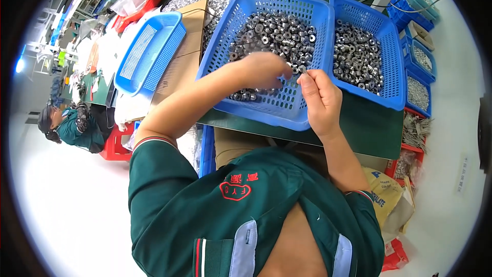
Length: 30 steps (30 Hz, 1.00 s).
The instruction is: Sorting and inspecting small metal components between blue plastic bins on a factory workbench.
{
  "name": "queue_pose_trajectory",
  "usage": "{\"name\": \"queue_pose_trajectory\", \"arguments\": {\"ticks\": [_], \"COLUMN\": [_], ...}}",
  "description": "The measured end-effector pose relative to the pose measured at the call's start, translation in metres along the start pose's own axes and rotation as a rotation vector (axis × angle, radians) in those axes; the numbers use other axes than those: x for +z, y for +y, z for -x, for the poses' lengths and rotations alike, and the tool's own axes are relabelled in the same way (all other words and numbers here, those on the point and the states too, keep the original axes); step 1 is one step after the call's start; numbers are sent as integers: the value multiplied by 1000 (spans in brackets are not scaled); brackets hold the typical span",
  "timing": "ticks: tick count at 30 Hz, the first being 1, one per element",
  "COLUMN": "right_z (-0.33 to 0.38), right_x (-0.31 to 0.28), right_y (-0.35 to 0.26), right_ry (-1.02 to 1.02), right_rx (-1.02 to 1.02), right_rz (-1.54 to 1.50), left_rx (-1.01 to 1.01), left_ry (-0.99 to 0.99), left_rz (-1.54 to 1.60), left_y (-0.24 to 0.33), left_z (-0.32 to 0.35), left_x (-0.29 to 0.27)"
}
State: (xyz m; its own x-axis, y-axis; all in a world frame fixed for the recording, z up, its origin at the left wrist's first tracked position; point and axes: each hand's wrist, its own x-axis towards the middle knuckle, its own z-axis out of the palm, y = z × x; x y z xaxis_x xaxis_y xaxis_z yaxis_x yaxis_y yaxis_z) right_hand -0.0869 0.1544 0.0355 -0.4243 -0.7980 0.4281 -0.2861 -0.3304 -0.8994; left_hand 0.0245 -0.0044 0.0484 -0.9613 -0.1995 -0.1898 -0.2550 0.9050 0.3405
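Note:
Above the large blue basket (312,15), my left hand (264,69) reaches in from the left with its fingers curled downward and smeared by motion, so whether they hold anything is unclear. My right hand (323,100) is at the basket's near right side, thumb and forefinger closed on a small metal part (303,70) that is mostly covered. Many loose, shiny ring-shaped metal parts (277,33) fill the far and middle area of the basket. A second blue basket (394,56) on the right holds similar metal parts (356,56).
Left of the large basket, an empty blue basket (138,61) rests over cardboard (189,36). A heap of small silver pieces (220,2) covers the green table (374,128) behind. Blue bins (420,59) line the right side. Another person (79,125) sits far left.

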Motion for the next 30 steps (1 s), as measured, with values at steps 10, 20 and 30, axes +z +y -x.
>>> {"name": "queue_pose_trajectory", "arguments": {"ticks": [10, 20, 30], "right_z": [-2, -18, -25], "right_x": [7, 7, 15], "right_y": [-4, -11, -13], "right_ry": [0, -116, -87], "right_rx": [-64, 233, 129], "right_rz": [155, 80, 328], "left_rx": [146, 18, 1], "left_ry": [84, 254, 262], "left_rz": [-325, 1476, 1103], "left_y": [-19, -13, -5], "left_z": [-15, 14, 20], "left_x": [46, -25, -28]}}
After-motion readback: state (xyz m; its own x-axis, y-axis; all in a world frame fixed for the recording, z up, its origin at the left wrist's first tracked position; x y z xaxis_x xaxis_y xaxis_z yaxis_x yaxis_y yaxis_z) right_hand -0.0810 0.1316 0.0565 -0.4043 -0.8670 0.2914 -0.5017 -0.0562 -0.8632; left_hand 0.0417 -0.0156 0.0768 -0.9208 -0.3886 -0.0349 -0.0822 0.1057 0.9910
